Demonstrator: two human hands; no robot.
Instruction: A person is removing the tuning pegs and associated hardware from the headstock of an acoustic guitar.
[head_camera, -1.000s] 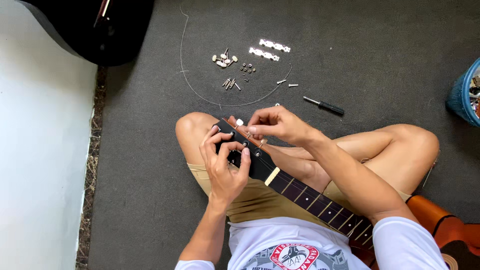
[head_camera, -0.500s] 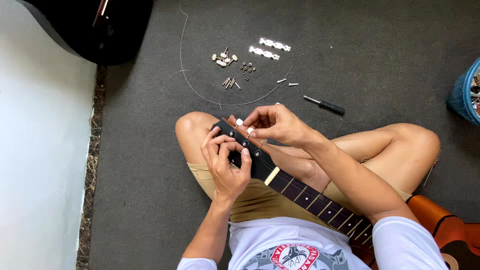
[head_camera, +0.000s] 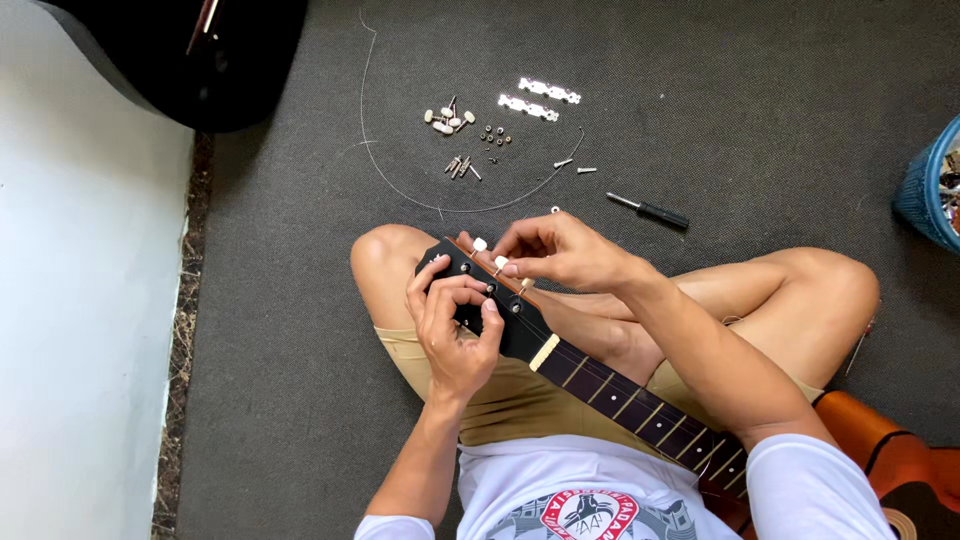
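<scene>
A guitar lies across my crossed legs, its black headstock (head_camera: 520, 325) pointing up-left and its dark fretted neck (head_camera: 640, 405) running down-right to the orange body (head_camera: 900, 470). My left hand (head_camera: 455, 325) grips the headstock from below, fingers curled over its near edge. My right hand (head_camera: 560, 255) pinches a small white tuner knob (head_camera: 500, 263) on the headstock's far edge. Another white knob (head_camera: 480, 244) shows just beyond it.
On the grey carpet ahead lie loose tuner pegs (head_camera: 447, 120), small nuts (head_camera: 495, 135), screws (head_camera: 462, 167), two metal tuner plates (head_camera: 538, 98), a thin wire string (head_camera: 385, 170) and a black-handled screwdriver (head_camera: 650, 211). A black guitar case (head_camera: 200, 55) sits top left, a blue basket (head_camera: 925, 185) at right.
Both hands stay on the headstock. My right fingers have shifted slightly on the tuner knob; nothing on the carpet has moved.
</scene>
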